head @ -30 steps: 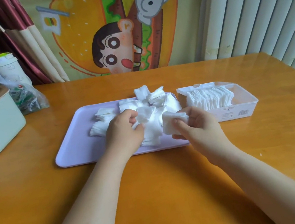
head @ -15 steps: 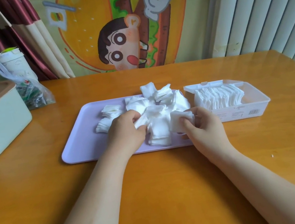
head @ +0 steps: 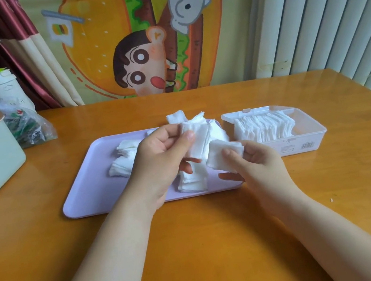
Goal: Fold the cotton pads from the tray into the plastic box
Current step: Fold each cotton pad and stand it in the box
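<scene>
We pinch a flat white cotton pad [head: 198,144] in our left hand [head: 162,161] over the lilac plastic tray [head: 84,192] and grip a folded pad [head: 223,154] in our right hand [head: 257,167]. The clear plastic box [head: 313,134] beside the tray holds more.

Bright, even daylight, diffuse. Pale glare on the glossy tabletop [head: 318,82] at far right, near the blinds [head: 331,15]. Shadows soft and faint. Wide-angle bowing at edges: verticals lean. Overall slightly soft, fine detail smeared.
</scene>
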{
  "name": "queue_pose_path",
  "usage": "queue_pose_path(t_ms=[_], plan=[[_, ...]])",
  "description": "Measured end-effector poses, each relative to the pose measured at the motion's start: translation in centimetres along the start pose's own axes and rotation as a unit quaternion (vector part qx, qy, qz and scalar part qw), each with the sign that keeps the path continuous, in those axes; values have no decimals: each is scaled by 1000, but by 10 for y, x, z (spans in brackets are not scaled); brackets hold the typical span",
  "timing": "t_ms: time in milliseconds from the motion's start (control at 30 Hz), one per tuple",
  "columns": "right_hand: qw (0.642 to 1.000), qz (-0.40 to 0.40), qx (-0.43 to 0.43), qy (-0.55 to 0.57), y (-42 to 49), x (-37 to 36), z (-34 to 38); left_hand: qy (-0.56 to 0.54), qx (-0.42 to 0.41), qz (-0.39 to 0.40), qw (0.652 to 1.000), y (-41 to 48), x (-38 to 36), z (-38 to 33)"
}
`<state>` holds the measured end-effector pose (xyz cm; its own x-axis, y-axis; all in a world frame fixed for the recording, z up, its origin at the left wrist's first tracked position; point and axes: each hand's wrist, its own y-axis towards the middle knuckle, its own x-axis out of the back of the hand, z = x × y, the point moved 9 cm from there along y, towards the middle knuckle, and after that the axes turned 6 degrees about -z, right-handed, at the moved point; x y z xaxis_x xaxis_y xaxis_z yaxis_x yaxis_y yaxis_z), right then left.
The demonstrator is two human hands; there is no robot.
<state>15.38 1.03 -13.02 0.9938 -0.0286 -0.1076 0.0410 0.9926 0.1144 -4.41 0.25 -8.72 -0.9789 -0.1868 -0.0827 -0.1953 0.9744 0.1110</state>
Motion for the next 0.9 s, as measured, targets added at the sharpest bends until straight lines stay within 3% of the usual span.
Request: queue_pose_path(t_ms=[167,367,467,567,900], plan=[[997,43,-37,46,4,0,-5,8,12,37,999,-2,-13,12],[992,119,-40,3,1,-8,-2,58,-11,100,993,-11,-27,11],[988,152,-37,-9,-1,-16,0,69,-31,60,995,-10,-25,9],[990,130,-43,12,3,-10,-6,81,-38,21,996,-7,-17,10],[986,150,-61,37,-2,-16,-7,93,-29,17,995,-6,-17,18]])
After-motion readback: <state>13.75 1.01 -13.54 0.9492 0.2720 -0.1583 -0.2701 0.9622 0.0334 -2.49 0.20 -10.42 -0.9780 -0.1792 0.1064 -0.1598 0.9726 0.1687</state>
